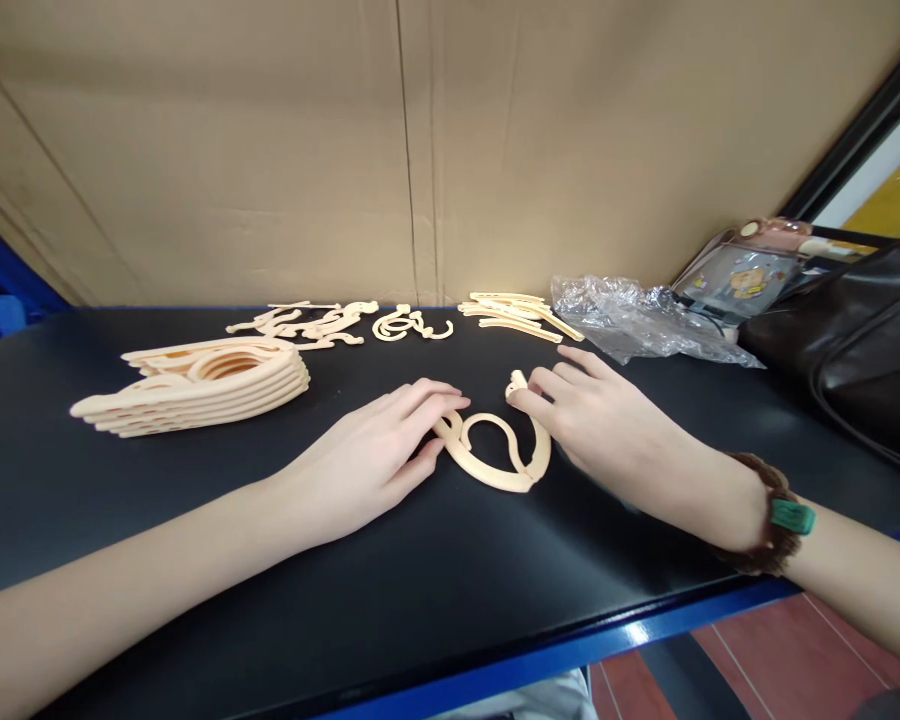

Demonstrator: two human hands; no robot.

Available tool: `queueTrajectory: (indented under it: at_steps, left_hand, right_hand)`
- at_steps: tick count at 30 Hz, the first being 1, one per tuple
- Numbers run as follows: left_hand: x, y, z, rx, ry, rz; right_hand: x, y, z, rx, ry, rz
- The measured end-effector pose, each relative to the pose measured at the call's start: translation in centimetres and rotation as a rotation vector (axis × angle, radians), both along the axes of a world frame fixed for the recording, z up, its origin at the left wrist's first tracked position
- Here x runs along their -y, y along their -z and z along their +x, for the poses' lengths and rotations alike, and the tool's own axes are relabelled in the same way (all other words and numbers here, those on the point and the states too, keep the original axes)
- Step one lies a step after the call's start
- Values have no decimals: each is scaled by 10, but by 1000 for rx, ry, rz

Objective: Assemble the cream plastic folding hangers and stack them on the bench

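Four groups of cream plastic parts sit on the black table [270,620]. The curvy piece [491,477] lies flat near the front, between the two hands. Its loops and big round bend show. It looks like it lies there so both hands can get to it, one at each side, and it does not slide. On the left is a neat stack [217,400] of big flat shapes, one on top of the other, maybe so they don't get mixed up. At the back are knobbly bits [345,318], then little hooks [394,325], then long thin strips [525,325]. Each kind has its own spot, which probably makes them easy to find. A crinkly clear bag [637,320] is just beside the strips.

The left hand [375,455] is nearly closed, with its thumb and fingers pinching the left end of the curvy piece. The right hand [607,430] is narrow too. Its fingers curl in and pinch the top right end, near a small knob. I can't tell how hard they squeeze.
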State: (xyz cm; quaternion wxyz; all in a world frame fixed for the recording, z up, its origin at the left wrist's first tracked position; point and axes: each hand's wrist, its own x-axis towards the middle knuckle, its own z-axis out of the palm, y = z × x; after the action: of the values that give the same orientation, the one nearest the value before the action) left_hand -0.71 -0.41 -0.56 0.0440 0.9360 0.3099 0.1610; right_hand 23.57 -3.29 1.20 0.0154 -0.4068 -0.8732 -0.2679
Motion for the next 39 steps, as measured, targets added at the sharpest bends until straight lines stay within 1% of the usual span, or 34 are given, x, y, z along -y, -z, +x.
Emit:
queueTrajectory:
  at_steps: [5, 9, 14, 18, 21, 24, 27, 29, 31, 34, 36, 39]
  left_hand:
    - [3, -4, 2, -7, 31, 5]
    - [3, -7, 3, -9, 38, 1]
    - [3, -6, 1, -31, 68, -17]
    - [2, -4, -1, -43, 131, 9]
    - [3, -5, 0, -77, 147, 58]
    - [3, -6, 1, -94, 138, 96]
    - [5, -9, 3, -135, 98, 175]
    - [8, -11, 3, -206, 68, 274]
    - [11, -13, 3, -276, 39, 397]
    - [16, -17, 3, -307, 15, 544]
    - [17, -19, 3, -308, 10, 590]
    - [19, -21, 1, -325, 4, 617]
  right_hand:
    - [-2, 2, 0, -124, -228, -189]
    - [0, -1, -3, -186, -295, -298]
    - [6, -5, -9, -282, -297, -370]
    - [9, -6, -10, -288, -300, -410]
    - [10, -7, -11, -282, -284, -396]
    - [9, -8, -11, -277, -244, -343]
    - [8, -8, -10, -266, -214, -283]
    - [7, -8, -10, -262, -201, -269]
    - [7, -7, -9, -261, -209, -280]
    - [6, -5, -9, -268, -253, -323]
    - [6, -5, -9, -272, -273, -343]
    - [7, -6, -10, -274, -279, -355]
